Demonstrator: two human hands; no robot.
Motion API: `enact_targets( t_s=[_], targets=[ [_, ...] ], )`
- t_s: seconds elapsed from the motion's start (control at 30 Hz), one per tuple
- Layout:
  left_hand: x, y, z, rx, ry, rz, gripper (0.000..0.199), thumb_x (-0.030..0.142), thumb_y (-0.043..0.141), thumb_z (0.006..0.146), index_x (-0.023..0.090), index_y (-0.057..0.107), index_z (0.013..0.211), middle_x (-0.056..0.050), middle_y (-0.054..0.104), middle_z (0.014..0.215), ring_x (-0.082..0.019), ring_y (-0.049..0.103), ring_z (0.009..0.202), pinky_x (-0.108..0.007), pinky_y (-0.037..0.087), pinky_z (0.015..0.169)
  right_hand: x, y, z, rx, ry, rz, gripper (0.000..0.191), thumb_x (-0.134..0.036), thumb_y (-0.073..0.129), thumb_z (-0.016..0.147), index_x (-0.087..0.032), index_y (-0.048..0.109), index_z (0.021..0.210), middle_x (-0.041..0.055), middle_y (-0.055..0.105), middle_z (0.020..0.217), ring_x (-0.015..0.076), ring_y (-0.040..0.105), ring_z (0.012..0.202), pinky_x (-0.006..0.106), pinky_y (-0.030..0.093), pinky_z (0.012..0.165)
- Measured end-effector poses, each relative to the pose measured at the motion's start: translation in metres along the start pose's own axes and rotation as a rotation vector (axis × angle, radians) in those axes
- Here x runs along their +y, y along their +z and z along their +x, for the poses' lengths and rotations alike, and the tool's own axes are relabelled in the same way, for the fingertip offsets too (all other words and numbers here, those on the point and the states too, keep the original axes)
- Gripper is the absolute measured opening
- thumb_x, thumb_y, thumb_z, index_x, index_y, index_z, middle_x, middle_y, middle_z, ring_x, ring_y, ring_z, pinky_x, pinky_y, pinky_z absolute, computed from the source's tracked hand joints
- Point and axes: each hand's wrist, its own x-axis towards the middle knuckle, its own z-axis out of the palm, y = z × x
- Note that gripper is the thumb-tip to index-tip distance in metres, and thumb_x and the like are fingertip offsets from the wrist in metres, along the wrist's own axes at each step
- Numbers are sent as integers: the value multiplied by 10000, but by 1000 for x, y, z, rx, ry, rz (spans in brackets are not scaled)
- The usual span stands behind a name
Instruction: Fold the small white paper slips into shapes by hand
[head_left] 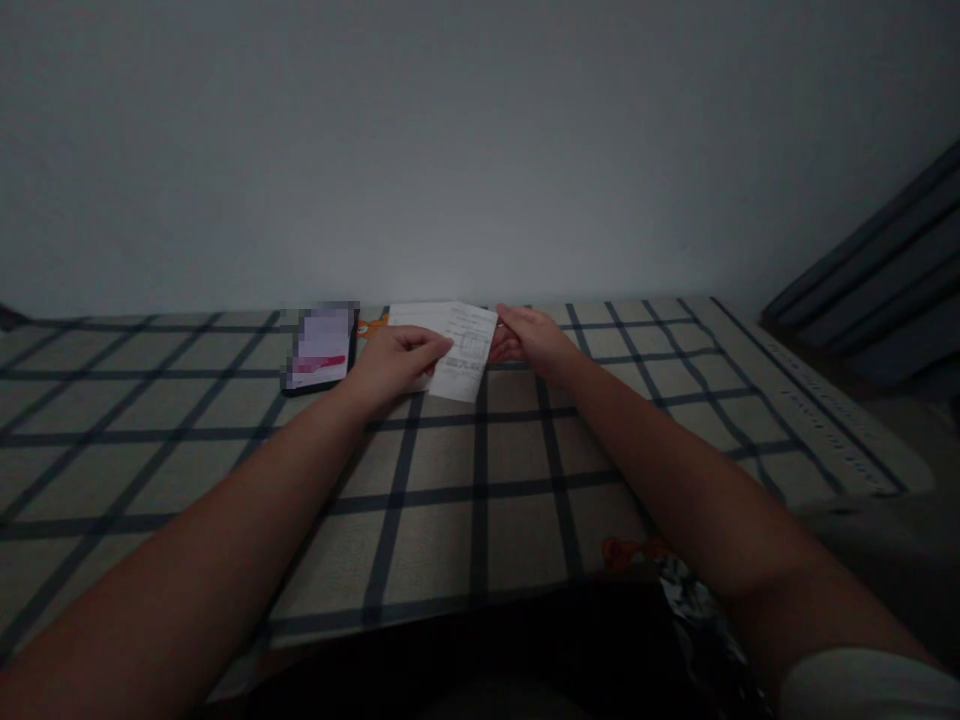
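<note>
A small white printed paper (462,360) is held between my two hands above the checked tablecloth. My left hand (401,362) pinches its left edge with thumb and finger. On the other side, my right hand (531,338) grips the paper's upper right edge, its thumb on top and its fingers curled beneath. Behind the printed paper lies another white sheet (420,313), partly hidden by my left hand.
To the left of my left hand lies a phone or tablet (322,345) with a lit screen, partly blurred. An orange printed figure (373,326) shows beside it. A pale wall (480,150) stands behind the table (435,540). Dark folded cloth (885,270) hangs at right.
</note>
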Motion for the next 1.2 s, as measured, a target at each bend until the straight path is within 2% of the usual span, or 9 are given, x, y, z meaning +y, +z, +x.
enact_targets(
  t_s=[0.1, 0.2, 0.33, 0.4, 0.6, 0.8, 0.97, 1.07, 1.2],
  targets=[
    [10, 2, -3, 56, 9, 48, 223, 377, 759, 745, 162, 809, 770, -49, 740, 714, -145, 588, 596, -240, 425, 523, -2, 2, -3, -53, 20, 4, 481, -604, 570, 997, -176, 666, 798, 34, 701, 650, 118, 657, 562, 236, 582, 590],
    [17, 2, -4, 101, 25, 62, 163, 308, 735, 756, 161, 791, 714, -28, 701, 650, -132, 559, 573, -237, 404, 518, -2, 5, -5, -53, 18, 4, 531, -645, 541, 993, -170, 665, 789, 34, 697, 649, 111, 653, 566, 230, 582, 595],
    [19, 1, -4, 130, 54, 66, 147, 282, 716, 767, 161, 779, 714, -3, 646, 605, -116, 505, 541, -239, 372, 512, 3, 3, -4, -158, -3, -105, 287, -413, 772, 901, -143, 708, 833, 36, 736, 723, 104, 683, 637, 214, 585, 649],
    [18, 0, -4, 133, 64, 62, 169, 315, 725, 772, 164, 767, 711, 9, 611, 575, -109, 472, 517, -241, 354, 503, 6, 1, -3, -179, -32, -130, 221, -328, 816, 853, -135, 709, 828, 34, 742, 746, 105, 695, 676, 221, 590, 690],
    [20, 1, -5, 77, 66, 50, 267, 412, 724, 787, 173, 721, 667, -3, 603, 569, -114, 493, 514, -238, 379, 508, 9, -3, 0, -107, -134, -164, 233, -310, 800, 817, -162, 639, 736, -3, 678, 678, 106, 641, 630, 238, 551, 644],
    [15, 2, -5, -5, -64, -70, 327, 487, 764, 764, 166, 723, 712, -12, 621, 581, -106, 492, 483, -231, 364, 465, 8, -5, 2, -67, -211, -308, 205, -303, 728, 849, -173, 614, 738, -4, 654, 683, 120, 608, 647, 253, 494, 624],
    [12, 2, -5, -47, -126, -77, 302, 449, 847, 697, 171, 740, 747, -9, 631, 591, -102, 499, 491, -221, 317, 444, 7, -6, 2, -39, -269, -360, 212, -289, 724, 849, -176, 604, 716, -13, 619, 651, 121, 583, 625, 250, 458, 591],
    [13, 2, -5, -34, -126, -58, 292, 430, 851, 691, 167, 731, 729, -8, 628, 584, -97, 495, 483, -220, 323, 446, 7, -4, 2, -31, -250, -319, 201, -298, 734, 848, -170, 628, 735, -7, 636, 670, 119, 589, 631, 247, 481, 603],
    [15, 2, -4, 4, -101, -67, 297, 429, 843, 684, 162, 720, 723, -7, 628, 583, -97, 495, 470, -222, 337, 446, 7, -1, 2, -51, -137, -177, 156, -304, 757, 831, -160, 701, 857, 18, 713, 789, 119, 643, 708, 248, 551, 683]
  ],
)
